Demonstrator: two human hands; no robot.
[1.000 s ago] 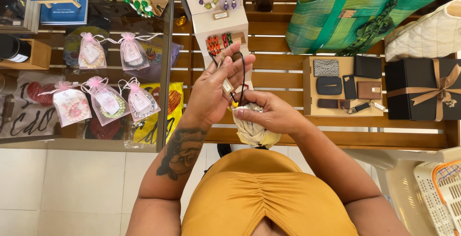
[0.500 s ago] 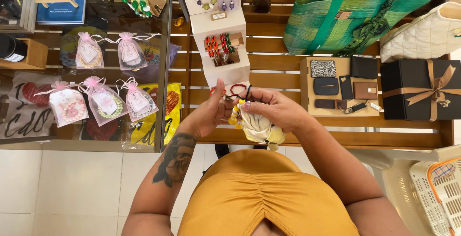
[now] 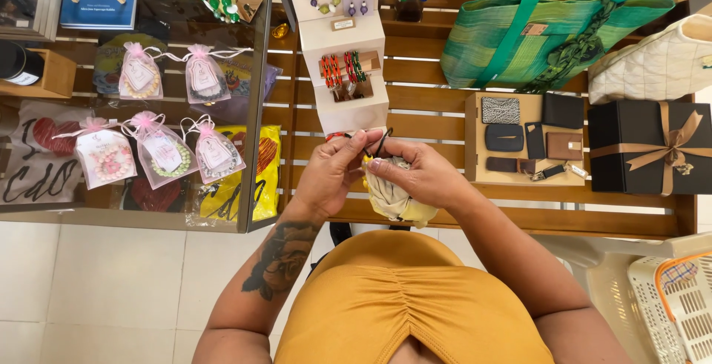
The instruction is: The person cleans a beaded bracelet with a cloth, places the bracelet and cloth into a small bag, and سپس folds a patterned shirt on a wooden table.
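Both hands (image 3: 374,167) lowered, one cream pouch (image 3: 393,201), five pink bags (image 3: 159,158)

Mustard-yellow sleeveless top, gathered ruching down centre front. Both arms bare to shoulders. Left forearm: large dark rose tattoo with leaves. Left hand (image 3: 331,173) and right hand (image 3: 415,173): no rings visible, nails short, pale.

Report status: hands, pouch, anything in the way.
Left hand and right hand both gripping cream pouch and its dark cord. White jewellery stand close beyond.
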